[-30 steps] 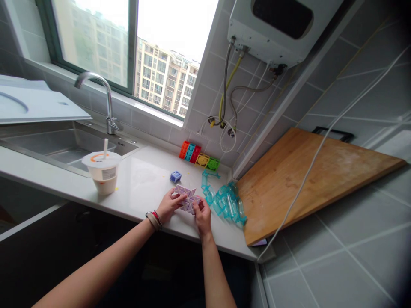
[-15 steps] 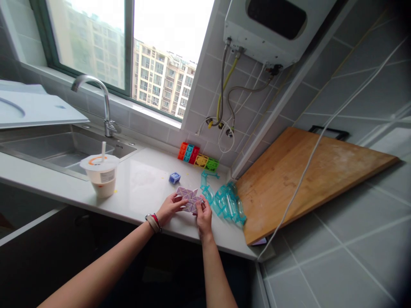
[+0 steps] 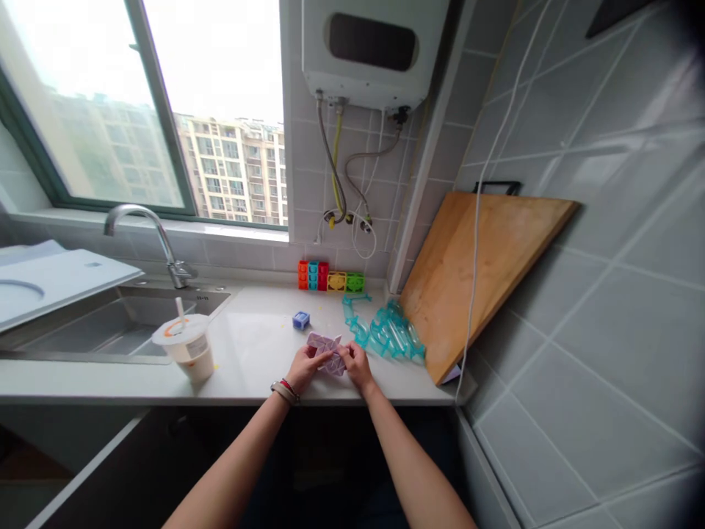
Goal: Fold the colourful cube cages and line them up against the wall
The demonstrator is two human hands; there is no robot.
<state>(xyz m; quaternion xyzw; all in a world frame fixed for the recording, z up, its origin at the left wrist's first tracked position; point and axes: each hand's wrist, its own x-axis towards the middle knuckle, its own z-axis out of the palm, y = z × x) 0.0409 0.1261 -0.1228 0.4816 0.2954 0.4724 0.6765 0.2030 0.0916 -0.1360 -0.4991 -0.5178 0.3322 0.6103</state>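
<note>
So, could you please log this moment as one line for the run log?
left hand: grips purple puzzle | right hand: grips purple puzzle | on: countertop | nearby: teal pieces

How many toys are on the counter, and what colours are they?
Purple-and-white folding puzzle, held by the left hand and right hand: 1
Small blue block: 1
Teal see-through pile: 1
Row of blocks by the wall, orange, blue, red, yellow, green: 5
Total: 8

A lidded cup (image 3: pixel 186 351) with a straw stands near the sink (image 3: pixel 104 327); a cutting board (image 3: pixel 474 264) leans on the right wall.
</note>
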